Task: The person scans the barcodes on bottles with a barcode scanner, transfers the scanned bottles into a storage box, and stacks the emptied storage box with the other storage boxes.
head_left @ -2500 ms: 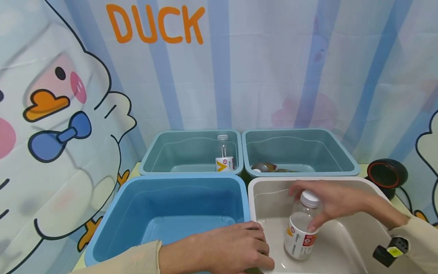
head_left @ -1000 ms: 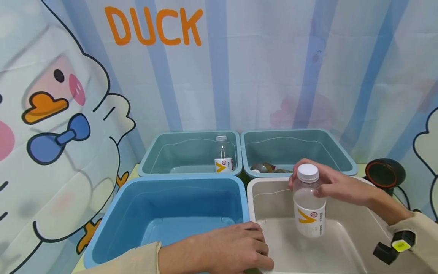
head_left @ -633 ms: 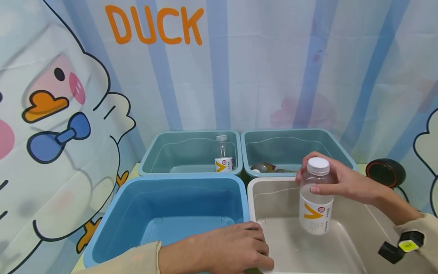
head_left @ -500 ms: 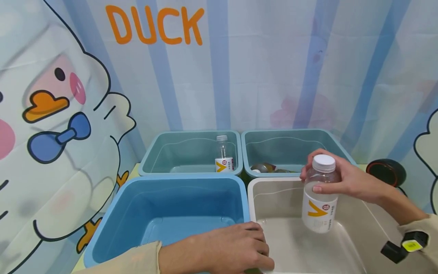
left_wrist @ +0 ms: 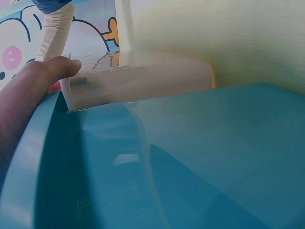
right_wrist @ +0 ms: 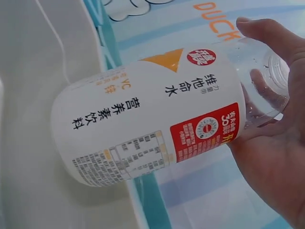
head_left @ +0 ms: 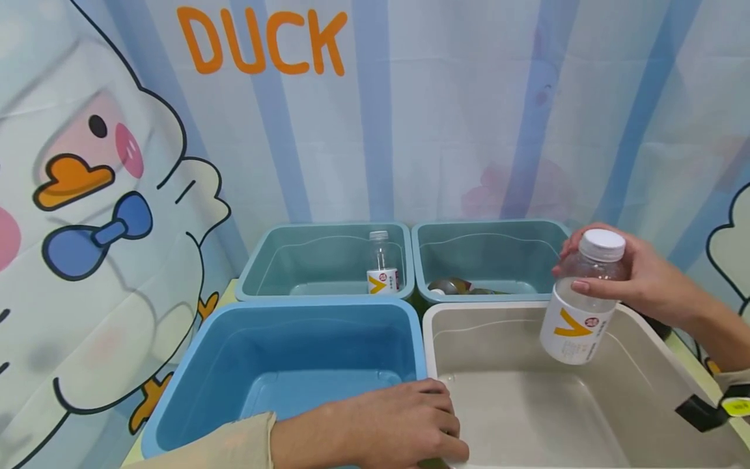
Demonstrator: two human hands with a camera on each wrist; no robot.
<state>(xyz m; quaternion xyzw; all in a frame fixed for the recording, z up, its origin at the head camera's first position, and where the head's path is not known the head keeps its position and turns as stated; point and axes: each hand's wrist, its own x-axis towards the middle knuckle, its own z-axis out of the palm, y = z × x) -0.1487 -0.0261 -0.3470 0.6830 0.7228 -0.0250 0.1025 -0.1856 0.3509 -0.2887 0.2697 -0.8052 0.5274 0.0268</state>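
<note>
Head: my right hand (head_left: 650,281) grips the vitamin-water bottle (head_left: 577,326) above the beige tub (head_left: 486,342). Left wrist: my left hand (left_wrist: 28,95) rests loosely on the blue tub's rim (left_wrist: 35,143), perhaps for steadiness. Right wrist: I clasp the bottle's narrow shoulder (right_wrist: 240,57), likely for surety.

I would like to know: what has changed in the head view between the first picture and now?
The right hand has carried the held bottle up and to the right, from low in the beige bin. The bottle has turned too: its yellow V now faces the head camera. The left hand stays at the blue bin's edge.
</note>
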